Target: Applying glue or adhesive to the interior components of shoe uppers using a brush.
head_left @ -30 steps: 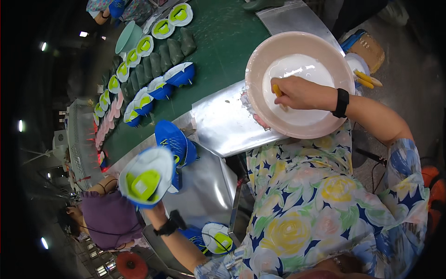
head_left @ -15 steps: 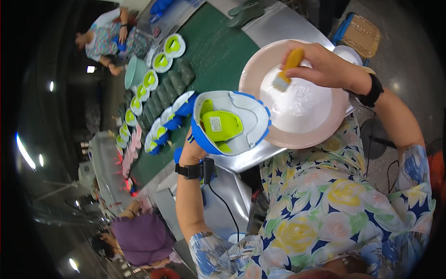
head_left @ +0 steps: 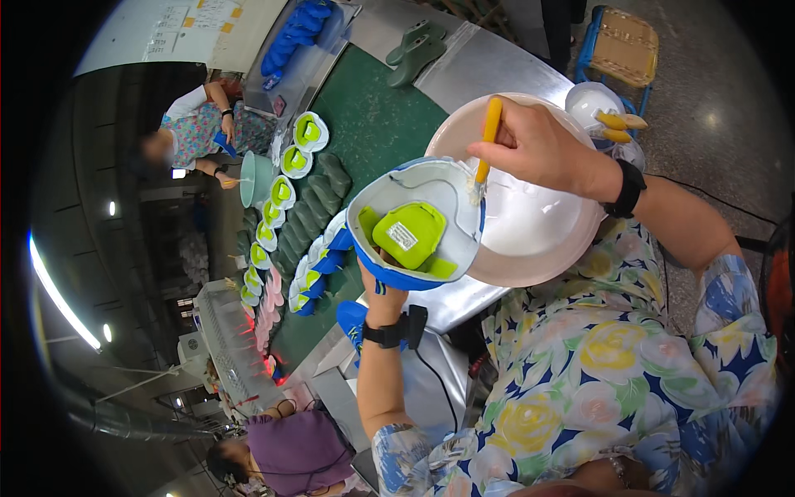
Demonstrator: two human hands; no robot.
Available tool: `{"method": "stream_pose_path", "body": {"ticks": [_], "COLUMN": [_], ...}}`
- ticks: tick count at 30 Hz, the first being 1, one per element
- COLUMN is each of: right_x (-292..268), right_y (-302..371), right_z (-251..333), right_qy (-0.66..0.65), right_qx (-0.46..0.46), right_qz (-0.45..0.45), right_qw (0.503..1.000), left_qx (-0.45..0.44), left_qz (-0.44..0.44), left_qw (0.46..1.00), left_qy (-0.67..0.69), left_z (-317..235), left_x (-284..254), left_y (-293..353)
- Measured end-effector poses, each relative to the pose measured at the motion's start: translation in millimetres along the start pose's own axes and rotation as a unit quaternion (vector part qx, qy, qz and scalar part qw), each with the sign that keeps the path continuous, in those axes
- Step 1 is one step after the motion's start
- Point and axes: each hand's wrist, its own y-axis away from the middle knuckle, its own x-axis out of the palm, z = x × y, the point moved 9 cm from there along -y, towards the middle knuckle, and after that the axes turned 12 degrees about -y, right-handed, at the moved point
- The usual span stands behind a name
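My left hand (head_left: 378,298) grips a blue shoe upper (head_left: 454,203) from below and tilts its open underside up. Pale grey lining and a lime-green tongue with a white label show inside it. A yellow-handled brush (head_left: 490,131) is pinched in my right hand (head_left: 538,147). Its bristles rest on the upper's right edge, where white stuff shows. Just beyond and to the right, a wide pale pink basin (head_left: 507,274) holds white liquid (head_left: 530,224). The upper overlaps the basin's left side. Most of my left fingers are hidden behind the upper.
On the green conveyor belt (head_left: 379,112), dark green shoe lasts (head_left: 302,219) and several blue-and-lime uppers (head_left: 308,132) form rows. A white bowl with yellow-handled brushes (head_left: 590,101) stands right of the basin. One co-worker (head_left: 199,124) sits by a teal bowl (head_left: 258,180); another wears purple (head_left: 298,451).
My right hand has brought the brush from over the basin leftward and onto the upper's edge. The upper has turned slightly in my left hand. The whole view has shifted.
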Motion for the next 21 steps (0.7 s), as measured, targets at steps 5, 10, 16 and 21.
{"method": "stream_pose_path", "body": {"ticks": [5, 10, 16, 21], "right_x": [5, 19, 34, 27], "right_y": [9, 22, 36, 27], "right_z": [-29, -49, -46, -20], "right_qy": [-0.09, -0.196, -0.257, -0.287], "right_qx": [0.049, 0.139, 0.186, 0.092], "right_qz": [-0.079, -0.072, -0.037, -0.03], "right_qw": [0.992, 0.968, 0.948, 0.953], "left_qx": [-0.087, -0.113, 0.034, 0.072], "left_qz": [-0.172, -0.246, -0.288, -0.284], "left_qw": [0.967, 0.919, 0.945, 0.95], "left_qy": [0.166, 0.287, 0.154, -0.104], "left_z": [-3, -1, -22, -63], "left_x": [-4, -5, -23, -40], "left_y": [10, 4, -6, -20]}}
